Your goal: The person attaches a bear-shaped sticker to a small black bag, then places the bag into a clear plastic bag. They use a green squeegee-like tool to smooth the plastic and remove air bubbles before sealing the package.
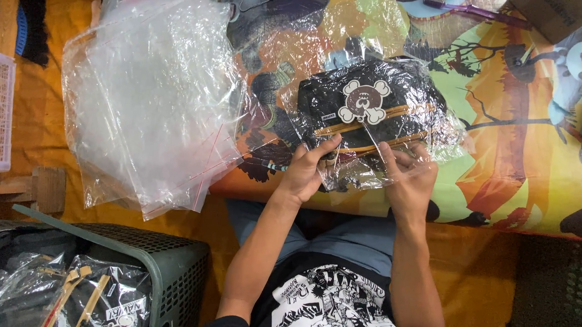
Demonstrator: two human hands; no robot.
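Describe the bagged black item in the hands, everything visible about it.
The black item looks like folded dark fabric sealed in a clear, crinkled plastic bag. On top is a pale round emblem with bone-like knobs at its corners. Two thin tan strips, wood-like, cross it lengthwise. It lies flat, slightly tilted, on a colourful printed mat. The left hand and right hand pinch the bag's near edge, fingertips on the plastic. A stack of empty clear bags lies apart to its left.

Black pouch (365, 105), white skull motif, tan stripes; green basket (171, 262); orange cloth (536, 165).
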